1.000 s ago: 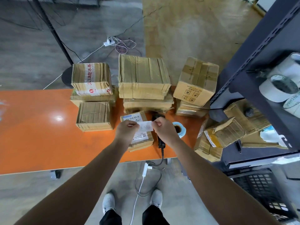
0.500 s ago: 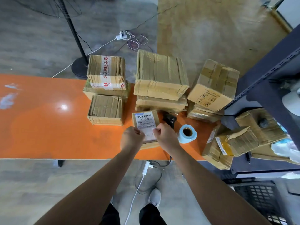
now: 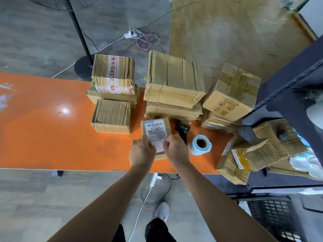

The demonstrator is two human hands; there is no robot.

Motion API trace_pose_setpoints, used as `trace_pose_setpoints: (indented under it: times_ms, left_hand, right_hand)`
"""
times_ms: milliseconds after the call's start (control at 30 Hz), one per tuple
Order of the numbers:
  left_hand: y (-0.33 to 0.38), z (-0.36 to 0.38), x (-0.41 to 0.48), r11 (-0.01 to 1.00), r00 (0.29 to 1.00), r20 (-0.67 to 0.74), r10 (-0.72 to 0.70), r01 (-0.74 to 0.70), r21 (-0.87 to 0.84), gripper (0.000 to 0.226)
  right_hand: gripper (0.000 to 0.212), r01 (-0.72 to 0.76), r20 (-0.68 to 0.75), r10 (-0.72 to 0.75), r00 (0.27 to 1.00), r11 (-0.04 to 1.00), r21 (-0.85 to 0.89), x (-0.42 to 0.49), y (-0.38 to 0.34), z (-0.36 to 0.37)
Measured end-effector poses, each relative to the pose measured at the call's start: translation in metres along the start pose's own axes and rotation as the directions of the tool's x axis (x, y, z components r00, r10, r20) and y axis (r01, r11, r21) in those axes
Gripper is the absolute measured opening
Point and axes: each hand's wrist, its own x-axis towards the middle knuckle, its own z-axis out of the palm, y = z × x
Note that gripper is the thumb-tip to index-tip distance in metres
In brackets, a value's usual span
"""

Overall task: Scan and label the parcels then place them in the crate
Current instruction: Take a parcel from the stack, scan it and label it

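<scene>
On orange table (image 3: pixel 43 137), beside scanner (image 3: pixel 182 130) and label roll (image 3: pixel 201 144): small parcel (image 3: pixel 168 126). Labelling step, seemingly — white label (image 3: pixel 159 147) pinched at either edge by left hand (image 3: pixel 142 152) and right hand (image 3: pixel 176 149), over parcel top. Next — smooth flat, then carry to crate (image 3: pixel 276 217), low right.

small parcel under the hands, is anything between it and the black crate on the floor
Nothing between hands and small parcel: left hand and right hand pinch a label on it. Toward the crate, the label roll and leaning parcels at the right end of the table stand in a straight path; lifting over them looks needed.
</scene>
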Motion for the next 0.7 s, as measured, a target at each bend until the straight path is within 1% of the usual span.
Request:
trace_pose_setpoints:
  times_ms: [67,133,200,267,333,433,500,600,633,700]
  left_hand:
    - [0.0,0.003,-0.002,1.0,0.999,-0.034,0.007,-0.007,-0.008,0.006]
    - [-0.002,0.004,-0.001,0.994,0.996,-0.059,-0.073,0.068,-0.086,0.015]
    - [-0.004,0.003,0.001,0.971,0.984,-0.031,-0.176,0.168,-0.168,0.025]
    - [-0.005,0.004,0.004,0.944,0.97,0.028,-0.241,0.241,-0.223,0.031]
    - [-0.004,0.005,0.009,0.9,0.942,0.1,-0.319,0.335,-0.278,0.038]
    - [-0.003,0.007,0.016,0.83,0.888,0.181,-0.422,0.459,-0.318,0.049]
    - [-0.004,0.008,0.02,0.826,0.877,0.202,-0.436,0.479,-0.296,0.052]
    - [-0.005,0.01,0.023,0.857,0.887,0.201,-0.415,0.455,-0.242,0.053]
    - [-0.006,0.01,0.023,0.859,0.891,0.204,-0.405,0.448,-0.248,0.051]
    - [-0.01,0.008,0.023,0.843,0.901,0.225,-0.372,0.429,-0.325,0.043]
  right_hand:
    - [0.022,-0.011,-0.006,0.011,1.0,1.0,0.012,-0.001,-0.001,0.001]
    - [0.022,-0.022,-0.001,0.022,1.0,0.999,0.025,-0.001,-0.001,0.001]
    - [0.019,-0.046,-0.005,0.047,0.999,0.997,0.059,0.0,-0.002,0.001]
    - [0.019,-0.091,-0.034,0.096,0.995,0.986,0.139,0.001,-0.001,0.001]
    - [0.028,-0.129,-0.049,0.142,0.989,0.97,0.204,0.004,0.002,0.001]
    - [0.049,-0.223,0.017,0.227,0.974,0.939,0.261,0.009,0.007,0.002]
    - [0.058,-0.305,0.086,0.293,0.952,0.916,0.259,0.014,0.009,0.004]
    - [0.058,-0.378,0.16,0.346,0.924,0.884,0.273,0.02,0.011,0.007]
    - [0.056,-0.388,0.174,0.351,0.92,0.878,0.28,0.022,0.011,0.007]
    - [0.052,-0.379,0.195,0.331,0.923,0.873,0.308,0.021,0.012,0.004]
